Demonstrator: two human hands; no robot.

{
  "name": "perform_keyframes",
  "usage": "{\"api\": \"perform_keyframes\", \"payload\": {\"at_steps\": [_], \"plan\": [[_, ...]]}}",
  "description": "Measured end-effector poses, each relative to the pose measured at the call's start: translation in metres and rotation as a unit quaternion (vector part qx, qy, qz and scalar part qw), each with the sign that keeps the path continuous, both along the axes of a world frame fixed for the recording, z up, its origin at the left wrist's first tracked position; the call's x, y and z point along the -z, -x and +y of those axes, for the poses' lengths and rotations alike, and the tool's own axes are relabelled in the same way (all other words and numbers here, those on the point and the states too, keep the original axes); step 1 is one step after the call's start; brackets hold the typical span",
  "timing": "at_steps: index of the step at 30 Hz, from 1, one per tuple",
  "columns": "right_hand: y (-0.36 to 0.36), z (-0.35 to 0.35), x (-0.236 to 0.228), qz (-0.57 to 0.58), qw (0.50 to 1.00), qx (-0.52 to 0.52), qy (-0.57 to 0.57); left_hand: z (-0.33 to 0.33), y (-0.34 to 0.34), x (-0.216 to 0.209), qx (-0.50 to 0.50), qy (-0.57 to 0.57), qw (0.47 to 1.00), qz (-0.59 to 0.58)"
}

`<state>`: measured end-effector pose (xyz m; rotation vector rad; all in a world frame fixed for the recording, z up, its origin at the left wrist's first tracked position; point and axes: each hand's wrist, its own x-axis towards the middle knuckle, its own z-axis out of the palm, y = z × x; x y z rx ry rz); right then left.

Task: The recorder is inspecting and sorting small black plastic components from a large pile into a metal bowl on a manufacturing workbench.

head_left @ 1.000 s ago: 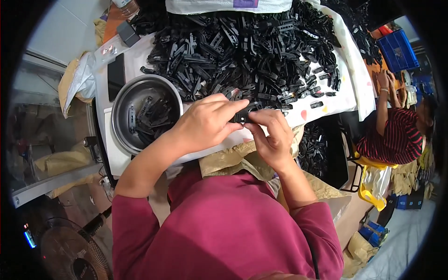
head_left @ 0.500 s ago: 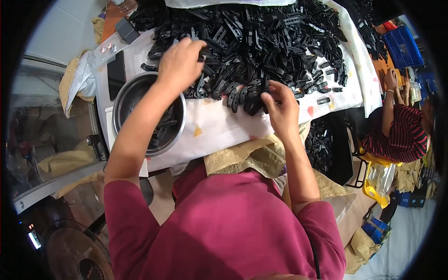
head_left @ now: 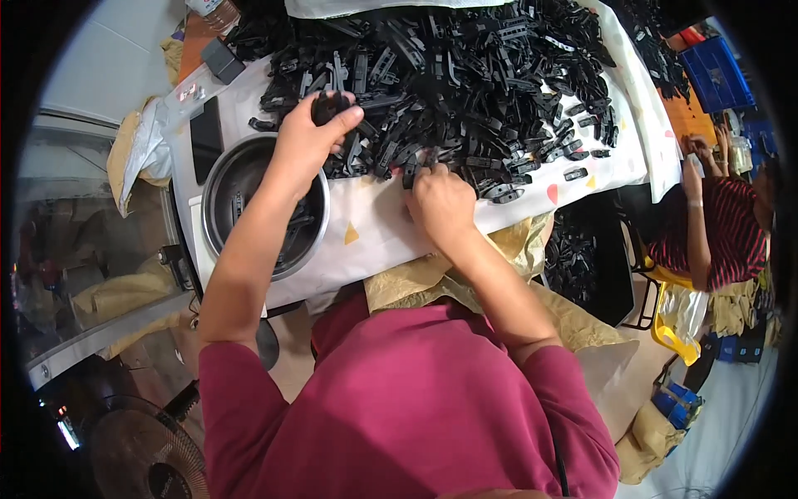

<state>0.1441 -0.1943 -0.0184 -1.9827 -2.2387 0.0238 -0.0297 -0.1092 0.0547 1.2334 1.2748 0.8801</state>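
Note:
A wide heap of small, elongated black plastic parts covers the far half of the cloth-covered table. At the heap's left side, my left hand is curled round a few of these black plastic parts, palm partly up. My right hand is at the heap's near edge, back of the hand upward. Its fingers are bent down and closed over black plastic parts, mostly hidden beneath them. Under my left forearm stands a round metal bowl with some black parts in its bottom.
Left of the heap lie a dark flat phone-like slab and a dark grey block. A black bin of parts stands below the table's right side. Another person in a striped shirt sits at the right. A fan is at lower left.
My right hand has moved left along the heap's near edge, where the parts now lie more spread out. My left hand has dropped slightly nearer and turned, showing the parts it holds.

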Motion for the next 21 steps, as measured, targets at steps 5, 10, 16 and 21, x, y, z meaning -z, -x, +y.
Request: {"api": "perform_keyframes", "payload": {"at_steps": [5, 10, 16, 21], "plan": [[-0.019, -0.01, -0.029, 0.169, 0.98, 0.096, 0.038, -0.023, -0.007, -0.004, -0.068, 0.097, 0.982, -0.148], [-0.031, -0.011, -0.042, 0.414, 0.902, 0.109, 0.046, -0.044, -0.028, -0.003, -0.094, 0.161, 0.955, -0.23], [-0.003, -0.028, -0.073, 0.803, 0.595, -0.023, -0.028, -0.068, -0.054, -0.008, -0.07, 0.071, 0.932, -0.348], [-0.001, -0.031, -0.075, 0.577, 0.777, -0.056, -0.247, -0.086, -0.053, -0.01, -0.002, -0.069, 0.916, -0.395]]}}
